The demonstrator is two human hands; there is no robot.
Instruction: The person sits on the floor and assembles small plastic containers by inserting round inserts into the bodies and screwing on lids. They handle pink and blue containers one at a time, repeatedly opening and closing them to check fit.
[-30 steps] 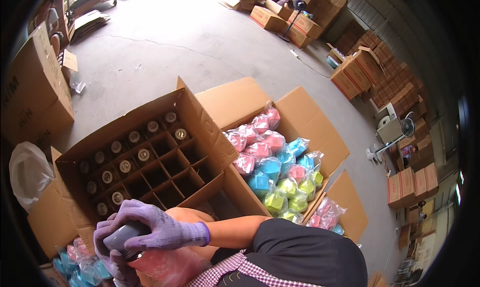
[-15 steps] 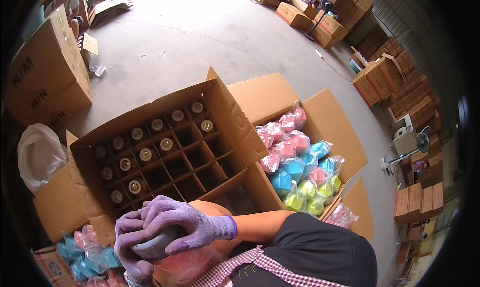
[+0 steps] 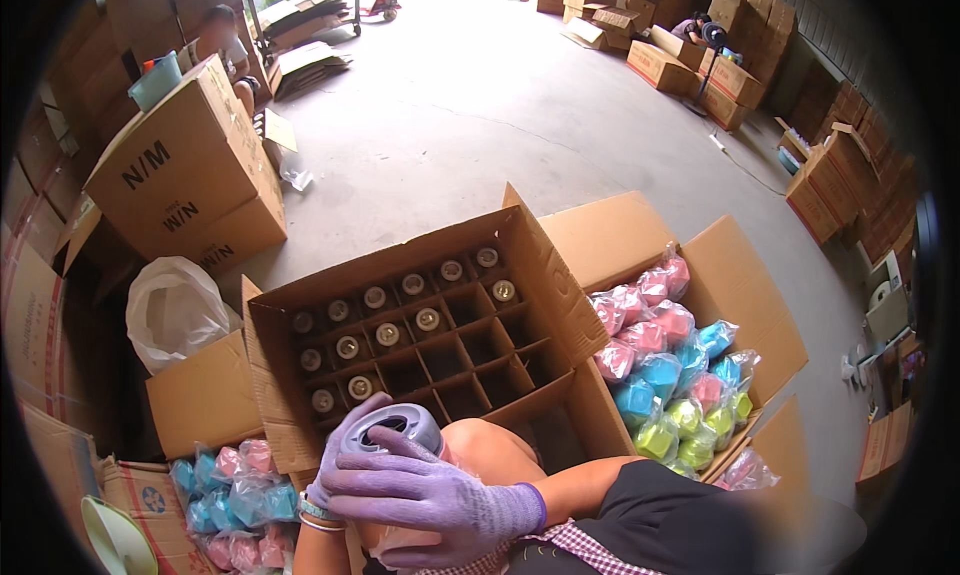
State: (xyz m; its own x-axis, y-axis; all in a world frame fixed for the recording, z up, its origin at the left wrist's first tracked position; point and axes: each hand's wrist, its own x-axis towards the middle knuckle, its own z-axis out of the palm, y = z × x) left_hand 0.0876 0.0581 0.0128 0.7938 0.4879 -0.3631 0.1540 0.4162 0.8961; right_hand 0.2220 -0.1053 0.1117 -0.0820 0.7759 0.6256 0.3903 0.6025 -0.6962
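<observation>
A round grey-lavender piece [image 3: 415, 422] with a raised ring and a dark opening faces up between my gloved hands; whether it is a lid or a vessel's top, I cannot tell. My left hand [image 3: 335, 455], in a purple glove, wraps its left side, with bands at the wrist. Across its near side lie the bent fingers of my right hand [image 3: 435, 500], gloved alike. Clear plastic film shows below them. Just beyond stands an open carton [image 3: 400, 240] with cardboard dividers [image 3: 490, 337]. Several of its cells hold upright pieces with round, shiny tops [image 3: 428, 319].
Right of the carton, an open box [image 3: 745, 285] holds bagged pink, blue and green pieces [image 3: 660, 375]. More bagged pieces [image 3: 240, 495] lie at lower left, near a pale green basin [image 3: 115, 535]. A white plastic bag [image 3: 175, 310] and stacked cartons [image 3: 190, 175] stand left. Another person [image 3: 225, 45] sits behind.
The view has shifted, so the scene sits lower and further right. The grey piece is tipped to show its ringed opening, and my right hand has moved from its top to its near side.
</observation>
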